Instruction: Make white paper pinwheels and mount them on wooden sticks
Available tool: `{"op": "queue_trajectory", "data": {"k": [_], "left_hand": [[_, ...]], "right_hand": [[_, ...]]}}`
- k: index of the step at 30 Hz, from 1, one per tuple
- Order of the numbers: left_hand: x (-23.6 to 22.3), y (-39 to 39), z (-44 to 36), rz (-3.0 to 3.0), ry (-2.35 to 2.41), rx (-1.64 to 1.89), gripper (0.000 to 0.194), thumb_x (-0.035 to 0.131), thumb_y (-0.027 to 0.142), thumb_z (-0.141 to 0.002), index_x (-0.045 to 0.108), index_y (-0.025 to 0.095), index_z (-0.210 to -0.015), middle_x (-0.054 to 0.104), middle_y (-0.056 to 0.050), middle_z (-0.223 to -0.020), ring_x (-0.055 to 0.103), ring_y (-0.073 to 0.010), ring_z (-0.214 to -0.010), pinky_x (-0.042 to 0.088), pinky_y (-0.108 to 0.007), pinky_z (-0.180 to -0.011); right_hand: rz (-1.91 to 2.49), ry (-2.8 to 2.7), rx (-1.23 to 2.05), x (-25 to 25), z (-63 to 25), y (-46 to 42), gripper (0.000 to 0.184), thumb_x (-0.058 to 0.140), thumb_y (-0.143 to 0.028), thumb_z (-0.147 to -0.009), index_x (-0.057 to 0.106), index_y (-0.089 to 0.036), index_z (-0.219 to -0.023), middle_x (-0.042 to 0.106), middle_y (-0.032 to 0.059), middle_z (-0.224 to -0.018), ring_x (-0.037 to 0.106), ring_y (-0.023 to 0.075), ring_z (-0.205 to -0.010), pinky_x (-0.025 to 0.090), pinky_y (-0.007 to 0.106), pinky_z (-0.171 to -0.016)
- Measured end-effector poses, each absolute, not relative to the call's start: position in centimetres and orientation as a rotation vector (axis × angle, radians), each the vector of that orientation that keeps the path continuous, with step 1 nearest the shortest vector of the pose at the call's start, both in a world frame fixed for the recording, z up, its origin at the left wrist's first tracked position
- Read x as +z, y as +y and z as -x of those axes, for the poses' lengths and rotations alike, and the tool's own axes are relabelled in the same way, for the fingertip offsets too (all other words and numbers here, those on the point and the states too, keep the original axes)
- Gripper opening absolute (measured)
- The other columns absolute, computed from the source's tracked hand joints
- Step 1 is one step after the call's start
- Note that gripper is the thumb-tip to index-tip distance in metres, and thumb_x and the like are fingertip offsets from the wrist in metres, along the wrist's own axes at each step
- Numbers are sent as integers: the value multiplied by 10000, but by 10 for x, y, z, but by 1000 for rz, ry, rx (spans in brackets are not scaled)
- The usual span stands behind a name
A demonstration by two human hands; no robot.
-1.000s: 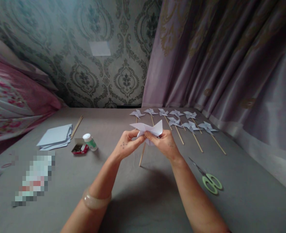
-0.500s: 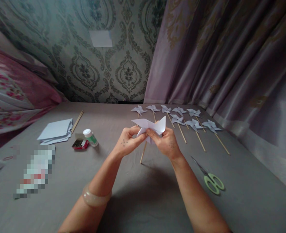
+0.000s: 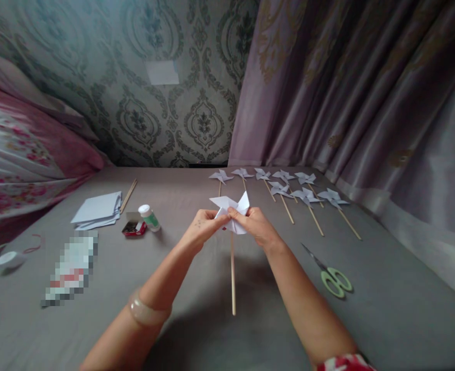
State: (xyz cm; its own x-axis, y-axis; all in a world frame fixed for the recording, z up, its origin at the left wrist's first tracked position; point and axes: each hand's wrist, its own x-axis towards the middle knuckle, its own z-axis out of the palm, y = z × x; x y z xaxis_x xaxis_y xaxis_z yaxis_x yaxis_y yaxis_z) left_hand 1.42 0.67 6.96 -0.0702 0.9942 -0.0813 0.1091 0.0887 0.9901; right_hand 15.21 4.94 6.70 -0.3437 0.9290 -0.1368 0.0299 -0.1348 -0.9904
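Observation:
A white paper pinwheel (image 3: 238, 224) is held up in front of me between both hands. Its wooden stick (image 3: 233, 278) hangs down toward me below the paper. My left hand (image 3: 206, 226) grips the left side of the pinwheel, thumb near its centre. From the right, my right hand (image 3: 260, 226) pinches it, and that thumb also presses at the middle. The fingers behind the paper are partly hidden. Beyond my hands, several finished-looking pinwheels (image 3: 306, 197) lie in rows on the grey cloth.
Green-handled scissors (image 3: 336, 282) lie to the right. On the left are a paper stack (image 3: 98, 208), wooden sticks (image 3: 129, 196), a small red box (image 3: 134, 228), a white-capped bottle (image 3: 150, 218), a blurred-out packet (image 3: 72, 268) and a white roll (image 3: 10, 262). Wall and curtain (image 3: 281, 103) bound the far side.
The held pinwheel has tilted, so its stick now points more straight down and shows longer. Both hands keep their hold. The view has shifted slightly.

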Motion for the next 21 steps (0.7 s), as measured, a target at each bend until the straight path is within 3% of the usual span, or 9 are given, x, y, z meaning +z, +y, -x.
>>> {"op": "queue_trajectory", "data": {"k": [5, 11, 14, 18, 21], "left_hand": [[29, -3, -5, -999, 1511, 984, 315, 681, 430, -623, 666, 117, -594, 594, -17, -518, 446, -96, -471, 277, -225, -481], [16, -12, 1, -1126, 1610, 883, 458, 669, 570, -632, 634, 117, -569, 512, 12, -442, 394, -86, -418, 240, -221, -436], [22, -15, 5, -1386, 1790, 770, 477, 603, 594, -690, 656, 132, -579, 534, -1, -465, 451, -113, -463, 258, -232, -463], [29, -22, 10, -1570, 2083, 679, 378, 563, 472, -775, 724, 132, -809, 706, -106, -765, 616, -208, -718, 382, -265, -598], [29, -27, 9, -1602, 2102, 704, 354, 533, 388, -813, 710, 121, -963, 720, -136, -919, 638, -227, -813, 426, -280, -677]], "right_hand": [[1313, -1377, 1780, 27, -140, 46, 255, 694, -361, -761, 693, -110, -720, 691, 59, -607, 591, 117, -493, 436, 200, -466], [1417, -1488, 1741, 15, -149, 45, 483, 672, -602, -692, 630, -140, -558, 582, 3, -444, 473, 83, -388, 323, 180, -369], [1482, -1582, 1647, 14, -162, 48, 568, 554, -672, -745, 623, -151, -530, 542, -8, -411, 434, 79, -362, 304, 184, -366], [1542, -1912, 1119, 10, -180, 46, 556, 394, -539, -894, 646, -170, -564, 602, 39, -490, 532, 126, -460, 392, 221, -474], [1511, -1983, 890, 3, -187, 36, 389, 388, -321, -914, 694, -173, -728, 698, 92, -758, 635, 185, -767, 463, 268, -704]]}}
